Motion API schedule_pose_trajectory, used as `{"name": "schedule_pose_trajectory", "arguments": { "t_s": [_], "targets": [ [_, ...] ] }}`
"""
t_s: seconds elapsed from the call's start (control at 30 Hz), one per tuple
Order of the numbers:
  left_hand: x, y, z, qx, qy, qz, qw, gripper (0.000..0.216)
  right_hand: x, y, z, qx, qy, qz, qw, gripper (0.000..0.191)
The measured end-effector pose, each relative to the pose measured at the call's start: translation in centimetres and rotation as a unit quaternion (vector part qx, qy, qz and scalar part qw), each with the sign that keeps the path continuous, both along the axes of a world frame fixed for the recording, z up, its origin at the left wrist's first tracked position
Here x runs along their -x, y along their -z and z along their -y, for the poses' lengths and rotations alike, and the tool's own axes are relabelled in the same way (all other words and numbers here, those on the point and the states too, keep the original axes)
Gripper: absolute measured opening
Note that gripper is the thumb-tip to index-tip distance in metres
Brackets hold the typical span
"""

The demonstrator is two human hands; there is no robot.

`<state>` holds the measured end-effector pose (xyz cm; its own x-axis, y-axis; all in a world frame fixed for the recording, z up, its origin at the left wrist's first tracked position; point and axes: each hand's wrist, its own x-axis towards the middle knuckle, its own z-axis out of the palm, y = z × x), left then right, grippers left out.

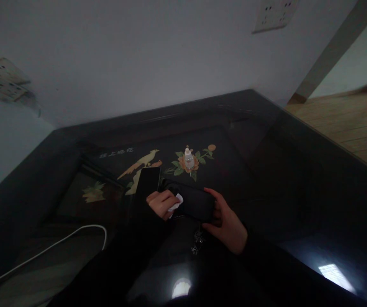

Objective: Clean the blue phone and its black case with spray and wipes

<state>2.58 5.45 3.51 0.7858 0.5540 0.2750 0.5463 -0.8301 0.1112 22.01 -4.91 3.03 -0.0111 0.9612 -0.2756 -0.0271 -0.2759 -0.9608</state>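
Note:
My right hand [226, 221] grips one end of a black phone [196, 202], thumb on the near edge and fingers on the far one. A small beaded charm [197, 243] dangles from the phone's near side. My left hand [163, 204] is closed on a crumpled white tissue [176, 202], pressed against the phone's other end. Just beyond that hand, a second dark phone [149, 179] lies flat on the table, partly hidden by my sleeve. A small clear bottle with a white cap [189, 158] stands upright past the phones.
The glossy black table [266, 170] has a bird and flower picture on it and meets the wall at the back. A white cable [58, 243] curves over the left side. Wall sockets [274, 15] sit above right, with more sockets [6, 81] at left.

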Motion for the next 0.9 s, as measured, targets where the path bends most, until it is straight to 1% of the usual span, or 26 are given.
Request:
{"name": "schedule_pose_trajectory", "arguments": {
  "t_s": [0.1, 0.2, 0.27, 0.4, 0.47, 0.57, 0.67, 0.8, 0.9],
  "targets": [
    [-0.3, -0.1, -0.6, -0.008, -0.036, 0.013, 0.999, 0.018, 0.0, 0.2, 0.0, -0.006, -0.001, -0.005, 1.0, 0.08],
    [-0.6, -0.1, -0.6, 0.007, -0.03, 0.013, 0.999, 0.017, -0.1, 0.3, 0.0, -0.009, 0.0, -0.005, 1.0, 0.08],
    [-0.2, -0.1, -0.4, 0.019, -0.032, -0.007, 0.999, 0.017, -0.1, 0.4, 0.1, -0.007, 0.0, 0.003, 1.0, 0.08],
    [1.3, -0.3, -0.6, 0.026, -0.085, -0.042, 0.995, 0.018, 0.0, 0.4, 0.1, -0.014, -0.003, -0.004, 1.0, 0.079],
    [1.4, -0.3, -0.9, 0.03, -0.102, -0.05, 0.993, 0.02, 0.0, 0.3, 0.1, -0.011, -0.002, -0.007, 1.0, 0.08],
    [0.6, -0.2, -0.8, 0.041, -0.081, -0.048, 0.995, 0.019, 0.0, 0.2, 0.0, -0.002, 0.0, 0.007, 1.0, 0.08],
    [-0.1, 0.1, -0.1, 0.046, -0.058, -0.051, 0.996, 0.018, -0.1, 0.1, -0.1, -0.002, -0.002, 0.006, 1.0, 0.079],
    [0.6, 0.0, 0.0, 0.033, -0.073, -0.086, 0.993, 0.018, -0.1, 0.0, 0.0, -0.004, -0.004, 0.001, 1.0, 0.079],
    [1.1, -0.5, -1.2, 0.014, -0.105, -0.12, 0.987, 0.018, -0.1, 0.0, 0.1, -0.004, -0.005, -0.004, 1.0, 0.079]
  ]
}}
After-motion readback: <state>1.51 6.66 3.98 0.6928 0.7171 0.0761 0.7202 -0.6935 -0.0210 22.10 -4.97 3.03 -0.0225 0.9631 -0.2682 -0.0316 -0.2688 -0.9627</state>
